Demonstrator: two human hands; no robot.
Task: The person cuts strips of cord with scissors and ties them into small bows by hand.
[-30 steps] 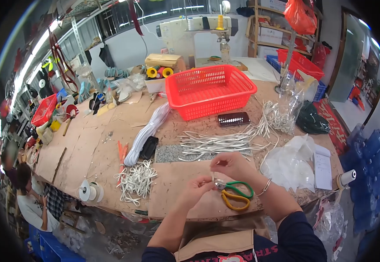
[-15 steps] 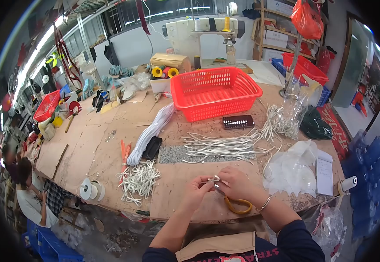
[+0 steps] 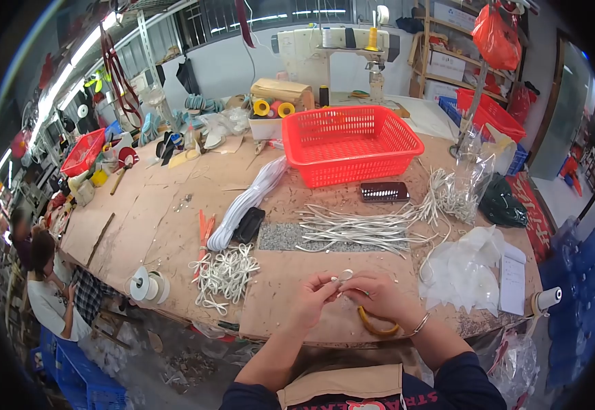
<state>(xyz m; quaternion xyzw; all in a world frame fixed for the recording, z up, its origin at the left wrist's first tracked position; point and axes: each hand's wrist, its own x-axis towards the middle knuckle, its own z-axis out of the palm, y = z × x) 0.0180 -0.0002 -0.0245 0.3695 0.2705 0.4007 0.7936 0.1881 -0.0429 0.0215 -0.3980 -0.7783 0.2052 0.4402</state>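
Note:
My left hand (image 3: 316,298) pinches a short white cord (image 3: 345,275), which is bent into a small loop above the fingertips. Close beside it, my right hand (image 3: 379,295) is closed, its fingertips near the cord's lower end. Scissors with yellow-orange handles (image 3: 381,333) hang under the right palm, largely covered by that hand. Beyond my hands, long cut white cords (image 3: 352,225) lie across a grey speckled slab (image 3: 280,238). A heap of looped white cords (image 3: 226,277) rests to the left.
A red plastic basket (image 3: 352,171) stands at the back, with a dark phone-like object (image 3: 384,192) before it. A white cord bundle (image 3: 246,205), plastic bags (image 3: 458,270), a notepad (image 3: 513,280) and a spool (image 3: 148,285) surround the work area. A person (image 3: 48,294) sits at far left.
The loop of cord now stands more open above my fingertips, and my right fingers have shifted slightly. The whole view has moved a little, so the table things appear farther right.

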